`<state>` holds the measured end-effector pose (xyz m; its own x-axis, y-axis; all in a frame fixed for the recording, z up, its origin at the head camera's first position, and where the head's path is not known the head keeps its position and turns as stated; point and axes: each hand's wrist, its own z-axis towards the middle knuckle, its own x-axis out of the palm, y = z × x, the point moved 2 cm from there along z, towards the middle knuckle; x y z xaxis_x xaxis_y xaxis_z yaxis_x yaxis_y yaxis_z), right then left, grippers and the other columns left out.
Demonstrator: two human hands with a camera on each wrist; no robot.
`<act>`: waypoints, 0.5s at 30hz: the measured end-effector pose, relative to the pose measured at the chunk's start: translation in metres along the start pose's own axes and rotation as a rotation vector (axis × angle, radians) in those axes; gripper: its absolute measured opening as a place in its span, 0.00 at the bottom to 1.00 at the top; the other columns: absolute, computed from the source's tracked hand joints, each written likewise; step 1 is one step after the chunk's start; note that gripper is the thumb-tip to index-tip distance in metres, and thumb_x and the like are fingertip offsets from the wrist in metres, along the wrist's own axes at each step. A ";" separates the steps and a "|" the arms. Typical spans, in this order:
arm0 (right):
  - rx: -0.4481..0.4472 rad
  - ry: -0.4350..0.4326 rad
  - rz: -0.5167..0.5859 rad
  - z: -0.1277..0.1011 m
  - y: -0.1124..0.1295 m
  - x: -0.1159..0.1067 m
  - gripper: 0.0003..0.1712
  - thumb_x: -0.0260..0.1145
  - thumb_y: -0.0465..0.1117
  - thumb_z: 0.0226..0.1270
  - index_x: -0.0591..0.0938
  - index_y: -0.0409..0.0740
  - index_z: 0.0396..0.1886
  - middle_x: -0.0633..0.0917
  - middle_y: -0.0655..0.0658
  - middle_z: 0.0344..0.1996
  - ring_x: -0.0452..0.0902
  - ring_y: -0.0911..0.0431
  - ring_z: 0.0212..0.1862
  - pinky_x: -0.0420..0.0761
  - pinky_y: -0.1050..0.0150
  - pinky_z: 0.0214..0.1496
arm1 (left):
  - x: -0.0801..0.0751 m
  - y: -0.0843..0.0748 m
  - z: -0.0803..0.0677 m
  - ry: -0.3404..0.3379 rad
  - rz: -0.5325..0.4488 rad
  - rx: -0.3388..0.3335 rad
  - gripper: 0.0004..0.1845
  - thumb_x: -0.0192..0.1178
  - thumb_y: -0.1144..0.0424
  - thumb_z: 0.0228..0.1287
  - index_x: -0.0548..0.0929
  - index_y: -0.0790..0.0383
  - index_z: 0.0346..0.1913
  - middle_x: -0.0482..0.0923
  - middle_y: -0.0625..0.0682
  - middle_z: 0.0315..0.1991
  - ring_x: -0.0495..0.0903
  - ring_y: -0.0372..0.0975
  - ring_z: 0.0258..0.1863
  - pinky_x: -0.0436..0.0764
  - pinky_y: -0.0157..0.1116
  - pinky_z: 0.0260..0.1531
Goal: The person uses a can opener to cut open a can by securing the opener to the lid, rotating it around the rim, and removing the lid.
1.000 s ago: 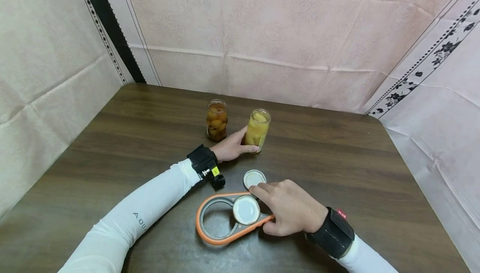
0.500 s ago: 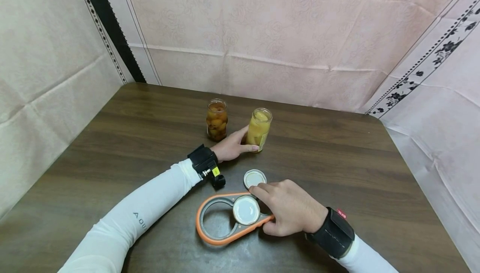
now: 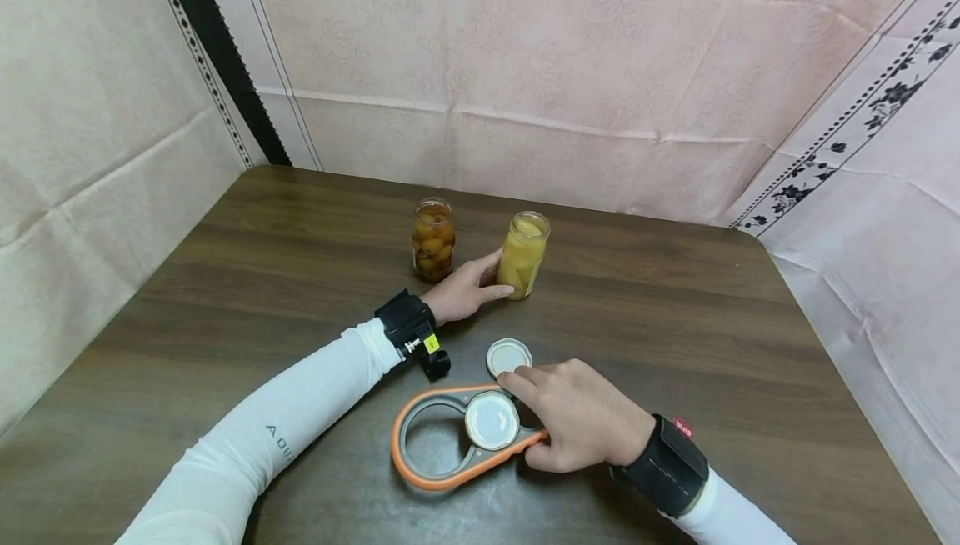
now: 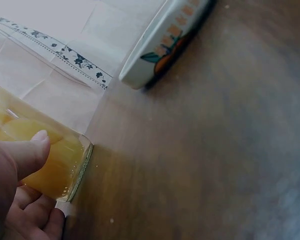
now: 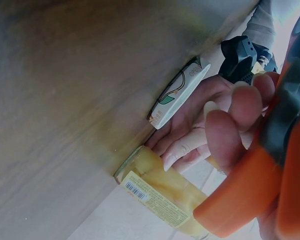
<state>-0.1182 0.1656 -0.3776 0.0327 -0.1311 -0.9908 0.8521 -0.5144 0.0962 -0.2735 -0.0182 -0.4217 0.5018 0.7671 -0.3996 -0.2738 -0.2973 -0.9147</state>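
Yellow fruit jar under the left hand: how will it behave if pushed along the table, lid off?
The yellow fruit jar looks like glass, full nearly to the rim, so probably heavy and breakable. Tall and narrow, it may tip if pushed high up. With its mouth open, liquid could slop out.

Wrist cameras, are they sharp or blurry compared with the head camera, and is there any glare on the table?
Head view: sharp, with a pale sheen on the table near the orange jar opener. Left wrist view: tabletop soft, yellow jar fairly clear. Right wrist view: opener and fingers blurred up close.
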 end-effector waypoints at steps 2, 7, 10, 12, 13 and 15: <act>0.000 -0.001 0.000 0.000 0.000 0.000 0.37 0.73 0.54 0.44 0.78 0.47 0.57 0.80 0.59 0.34 0.64 0.70 0.25 0.59 0.77 0.22 | 0.000 0.000 0.000 -0.003 0.000 -0.003 0.41 0.57 0.60 0.76 0.47 0.55 0.82 0.54 0.53 0.81 0.59 0.43 0.78 0.61 0.42 0.77; 0.001 0.000 0.000 0.000 0.000 0.000 0.37 0.73 0.53 0.44 0.79 0.47 0.57 0.79 0.59 0.33 0.64 0.70 0.25 0.58 0.77 0.22 | 0.000 0.000 0.000 -0.010 0.009 -0.012 0.39 0.57 0.60 0.76 0.48 0.56 0.82 0.53 0.53 0.81 0.59 0.42 0.78 0.61 0.41 0.77; 0.003 0.007 0.000 0.000 0.000 0.000 0.37 0.73 0.53 0.44 0.79 0.47 0.58 0.80 0.58 0.34 0.64 0.70 0.25 0.59 0.77 0.22 | 0.000 0.000 0.001 -0.013 0.007 -0.019 0.39 0.56 0.61 0.76 0.49 0.56 0.82 0.54 0.53 0.81 0.59 0.42 0.78 0.61 0.42 0.77; 0.005 0.012 0.000 0.000 0.000 0.000 0.37 0.73 0.54 0.45 0.78 0.47 0.58 0.80 0.58 0.34 0.64 0.70 0.25 0.59 0.77 0.22 | 0.000 0.001 0.000 -0.016 0.000 -0.027 0.38 0.56 0.62 0.76 0.50 0.55 0.81 0.55 0.53 0.80 0.60 0.43 0.78 0.61 0.42 0.77; 0.006 0.014 -0.001 0.000 0.000 0.000 0.37 0.73 0.54 0.45 0.78 0.47 0.58 0.80 0.58 0.34 0.64 0.70 0.25 0.59 0.76 0.22 | 0.000 0.001 0.000 -0.018 -0.007 -0.031 0.38 0.57 0.62 0.76 0.50 0.55 0.81 0.56 0.53 0.80 0.60 0.43 0.78 0.62 0.42 0.77; 0.008 0.018 -0.003 0.000 0.000 0.000 0.37 0.73 0.54 0.46 0.78 0.47 0.59 0.80 0.58 0.34 0.65 0.70 0.25 0.59 0.76 0.22 | 0.000 0.001 0.000 -0.026 -0.017 -0.043 0.38 0.58 0.62 0.76 0.52 0.55 0.81 0.58 0.54 0.80 0.62 0.44 0.77 0.63 0.43 0.76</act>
<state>-0.1180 0.1658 -0.3774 0.0396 -0.1149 -0.9926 0.8478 -0.5218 0.0942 -0.2735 -0.0189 -0.4221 0.4845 0.7866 -0.3827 -0.2296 -0.3078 -0.9233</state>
